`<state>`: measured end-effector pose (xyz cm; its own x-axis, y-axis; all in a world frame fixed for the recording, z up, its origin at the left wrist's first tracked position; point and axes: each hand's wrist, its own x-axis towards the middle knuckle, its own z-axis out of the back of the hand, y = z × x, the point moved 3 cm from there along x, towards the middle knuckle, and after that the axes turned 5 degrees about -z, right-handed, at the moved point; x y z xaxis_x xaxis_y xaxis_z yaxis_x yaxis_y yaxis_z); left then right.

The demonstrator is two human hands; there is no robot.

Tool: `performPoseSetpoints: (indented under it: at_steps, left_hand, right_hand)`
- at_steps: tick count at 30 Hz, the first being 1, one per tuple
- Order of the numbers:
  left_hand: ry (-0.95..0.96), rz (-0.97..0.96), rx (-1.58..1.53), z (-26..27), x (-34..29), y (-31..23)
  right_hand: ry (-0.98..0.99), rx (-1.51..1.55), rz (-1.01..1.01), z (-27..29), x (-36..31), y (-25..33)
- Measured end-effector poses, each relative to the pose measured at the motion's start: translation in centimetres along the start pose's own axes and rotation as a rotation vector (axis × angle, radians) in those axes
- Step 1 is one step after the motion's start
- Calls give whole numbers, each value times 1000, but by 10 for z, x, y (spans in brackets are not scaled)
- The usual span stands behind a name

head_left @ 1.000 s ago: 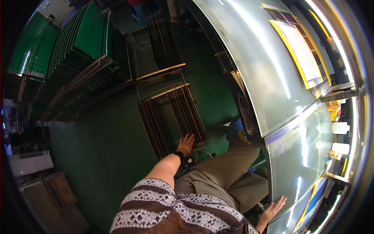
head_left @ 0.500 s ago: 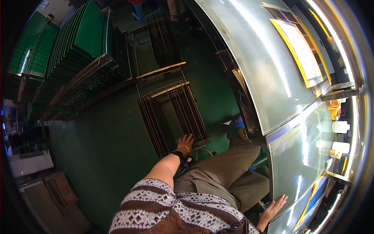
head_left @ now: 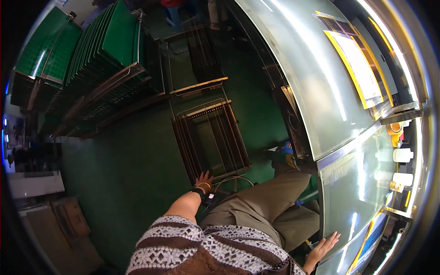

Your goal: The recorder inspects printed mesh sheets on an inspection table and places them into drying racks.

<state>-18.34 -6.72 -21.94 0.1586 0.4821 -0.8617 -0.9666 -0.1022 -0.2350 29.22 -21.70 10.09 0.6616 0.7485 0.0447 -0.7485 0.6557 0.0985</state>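
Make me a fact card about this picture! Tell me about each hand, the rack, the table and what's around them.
Left hand: spread open at the near end of the rack; touching or not is unclear
Right hand: open, at the near edge of the shiny table
Rack: dark, with thin wire dividers
Upper left: green panels standing in a row
Right side: two white containers

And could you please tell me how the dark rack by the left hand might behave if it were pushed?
The dark rack would probably stay stiff, since its long edges look straight. It may be fairly light for its size, as open gaps run through it.
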Motion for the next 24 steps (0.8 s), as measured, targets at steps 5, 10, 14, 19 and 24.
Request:
performPoseSetpoints:
  at_steps: [5, 10, 14, 19, 24]
  left_hand:
    - [112, 60, -33, -19, -6, 16]
    - [167, 76, -96, -31, -7, 13]
    - [136, 52, -196, -42, 0, 16]
    - [150, 18, -221, -45, 11, 19]
    - [167, 14, -193, -52, 16, 17]
  right_hand:
    - [-18, 3, 16, -2, 0, -3]
    - [-23, 5, 2, -4, 0, -5]
    - [-33, 16, 11, -4, -1, -4]
    - [-52, -23, 6, -6, -2, -7]
    - [-81, -39, 32, -11, -1, -12]
